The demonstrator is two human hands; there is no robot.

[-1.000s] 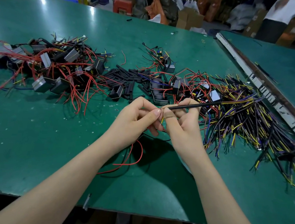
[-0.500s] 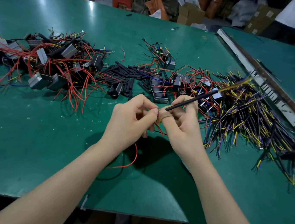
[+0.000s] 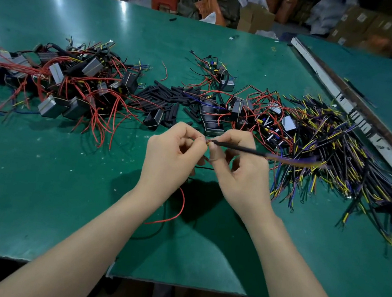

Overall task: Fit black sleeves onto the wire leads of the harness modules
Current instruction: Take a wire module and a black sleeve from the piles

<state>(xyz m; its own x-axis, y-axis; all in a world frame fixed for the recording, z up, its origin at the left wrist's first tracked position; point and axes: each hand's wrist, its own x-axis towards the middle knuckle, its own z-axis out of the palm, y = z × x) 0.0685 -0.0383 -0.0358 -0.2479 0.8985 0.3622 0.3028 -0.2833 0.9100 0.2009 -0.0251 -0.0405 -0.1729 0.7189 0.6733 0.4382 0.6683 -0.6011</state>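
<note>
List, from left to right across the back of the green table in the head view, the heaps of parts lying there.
Tangle of grey-and-black modules with red wire leads → heap of loose short black sleeves → smaller cluster of black modules with red leads → spread of black-sleeved leads with yellow and purple ends.

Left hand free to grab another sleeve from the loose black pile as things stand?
Probably not yet: the left hand pinches the wire end against the black sleeve. The sleeve pile itself lies uncovered just beyond.

No legible text, label or number anywhere.
</note>
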